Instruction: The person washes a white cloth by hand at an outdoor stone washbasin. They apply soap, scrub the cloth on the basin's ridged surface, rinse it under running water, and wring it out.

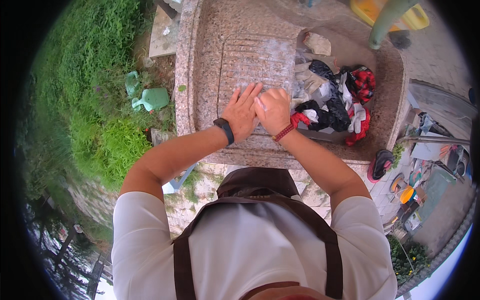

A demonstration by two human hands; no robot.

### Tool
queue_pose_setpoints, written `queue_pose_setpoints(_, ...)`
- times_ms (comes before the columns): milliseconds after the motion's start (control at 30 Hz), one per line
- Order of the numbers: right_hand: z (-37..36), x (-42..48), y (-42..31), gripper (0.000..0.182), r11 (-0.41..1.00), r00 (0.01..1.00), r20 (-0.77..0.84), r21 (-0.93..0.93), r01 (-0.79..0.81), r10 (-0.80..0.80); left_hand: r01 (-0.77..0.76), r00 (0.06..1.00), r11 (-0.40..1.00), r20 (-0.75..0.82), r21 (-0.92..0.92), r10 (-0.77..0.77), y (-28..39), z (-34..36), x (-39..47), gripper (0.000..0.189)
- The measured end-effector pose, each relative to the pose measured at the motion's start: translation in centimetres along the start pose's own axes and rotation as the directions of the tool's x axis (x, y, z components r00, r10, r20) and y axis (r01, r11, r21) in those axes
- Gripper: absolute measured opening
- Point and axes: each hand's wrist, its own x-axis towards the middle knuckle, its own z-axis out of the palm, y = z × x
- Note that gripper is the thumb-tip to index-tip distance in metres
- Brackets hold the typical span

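Note:
Both hands are together over the near edge of a ribbed stone washboard [258, 56], which is built into a granite sink and wet with whitish suds. My left hand [242, 114], with a dark band at the wrist, lies with its fingers extended. Beside it and touching it, my right hand [273, 108] has curled fingers and a red bracelet at the wrist; whether it holds something small is hidden. To the right, a heap of wet laundry [333, 97] in black, white, beige and red plaid fills part of the basin.
A pale stone [317, 44] sits at the basin's back. A green pipe [390, 22] hangs over the far right corner, near a yellow plastic container [416, 18]. A black and pink cloth [382, 163] is at the near right corner. Green plastic jugs [154, 99] stand among plants at left.

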Motion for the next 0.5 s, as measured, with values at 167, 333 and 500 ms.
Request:
queue_pose_setpoints(167, 3.6, 8.6, 5.7, 0.014, 0.978, 0.999, -0.053, -0.21, -0.019, 0.008, 0.24, 0.97, 0.895, -0.045, 0.376, -0.241, -1.1, -2.0, 6.5, 0.066)
queue_pose_setpoints(333, 5.7, 12.0, 7.3, 0.018, 0.955, 0.964, -0.264, -0.281, -0.098, 0.022, 0.39, 0.914, 0.88, -0.228, 0.27, -0.335, -4.5, -0.4, 11.5, 0.065)
queue_pose_setpoints(500, 2.0, 3.1, 3.2, 0.014, 0.999, 1.0, -0.013, -0.035, -0.017, 0.016, 0.122, 0.991, 0.993, 0.058, -0.002, -0.121, -0.8, -0.5, 1.6, 0.061)
